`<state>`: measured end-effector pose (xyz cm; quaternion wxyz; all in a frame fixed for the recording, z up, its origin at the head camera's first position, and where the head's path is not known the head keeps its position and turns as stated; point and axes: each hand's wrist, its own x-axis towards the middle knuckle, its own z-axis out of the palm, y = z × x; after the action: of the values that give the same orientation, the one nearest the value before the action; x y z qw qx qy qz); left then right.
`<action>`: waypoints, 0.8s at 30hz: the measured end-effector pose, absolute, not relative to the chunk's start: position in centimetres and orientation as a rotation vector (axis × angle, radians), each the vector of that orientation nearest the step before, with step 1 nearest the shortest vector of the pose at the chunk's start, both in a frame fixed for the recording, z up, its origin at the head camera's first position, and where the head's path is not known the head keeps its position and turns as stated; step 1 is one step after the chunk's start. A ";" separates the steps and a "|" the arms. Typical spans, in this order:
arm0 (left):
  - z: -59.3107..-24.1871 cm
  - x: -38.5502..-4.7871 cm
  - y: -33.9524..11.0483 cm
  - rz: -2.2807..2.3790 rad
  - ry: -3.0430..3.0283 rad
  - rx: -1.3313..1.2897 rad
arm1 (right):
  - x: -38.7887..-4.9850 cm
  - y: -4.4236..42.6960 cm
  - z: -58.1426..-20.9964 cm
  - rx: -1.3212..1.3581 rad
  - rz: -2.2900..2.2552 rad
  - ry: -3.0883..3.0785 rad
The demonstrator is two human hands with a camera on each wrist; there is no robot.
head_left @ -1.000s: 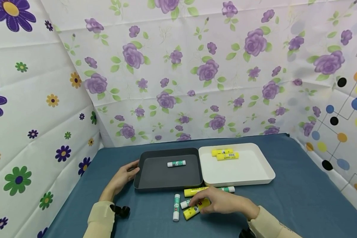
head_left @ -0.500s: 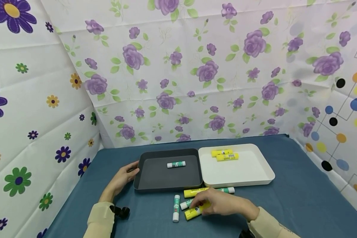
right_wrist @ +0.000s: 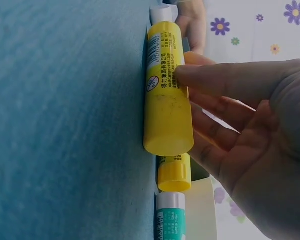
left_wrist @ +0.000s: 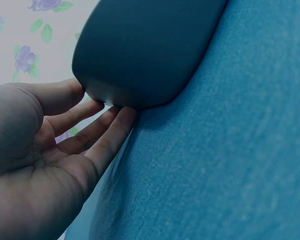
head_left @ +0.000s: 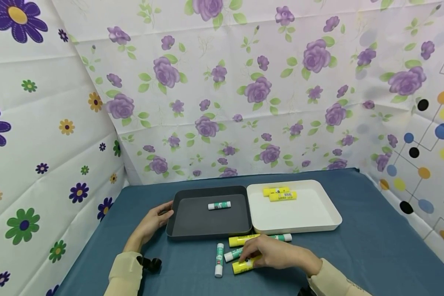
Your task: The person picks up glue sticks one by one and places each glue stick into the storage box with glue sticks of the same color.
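My right hand (head_left: 277, 251) pinches a thick yellow glue stick (head_left: 241, 268) lying on the blue cloth. In the right wrist view, the thumb presses on its label and the other fingers are behind it. Beside it lies a green-and-white glue stick (head_left: 231, 255), partly hidden by the hand; another green-and-white one (head_left: 219, 260) is to the left. Behind the hand are a yellow glue stick (head_left: 240, 240) and a green one with a white end (head_left: 283, 237). My left hand (head_left: 151, 224) touches the dark grey tray's (head_left: 192, 230) left end with fairly straight fingers.
One green-and-white glue stick (head_left: 219, 205) lies in the dark tray. A white tray (head_left: 311, 220) adjoins it on the right, holding two yellow glue sticks (head_left: 283, 196). Floral sheets (head_left: 214, 98) hang behind the blue-covered table (head_left: 185, 271).
The yellow glue stick under my right hand has shifted slightly to the right and turned a little, as the fingers draw in around it. My left hand stays at the dark tray.
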<state>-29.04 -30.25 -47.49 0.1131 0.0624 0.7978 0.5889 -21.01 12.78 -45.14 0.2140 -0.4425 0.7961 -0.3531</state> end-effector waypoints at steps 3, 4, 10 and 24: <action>-47.5 -29.1 -30.3 1.731 2.337 0.183 | -21.0 12.8 -45.2 -1.221 -0.975 2.218; -47.5 -29.1 -30.3 1.733 2.337 0.183 | -21.0 12.8 -45.2 -1.217 -0.975 2.219; -47.7 -29.1 -30.3 1.740 2.339 0.171 | -21.0 12.8 -45.2 -1.211 -0.969 2.230; -47.6 -29.1 -30.0 1.726 2.344 0.169 | -20.9 12.8 -45.2 -1.171 -0.973 2.216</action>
<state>-29.06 -30.04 -47.59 0.1128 0.0576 0.7987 0.5882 -20.92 12.82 -45.20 0.2245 -0.4245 0.8031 -0.3528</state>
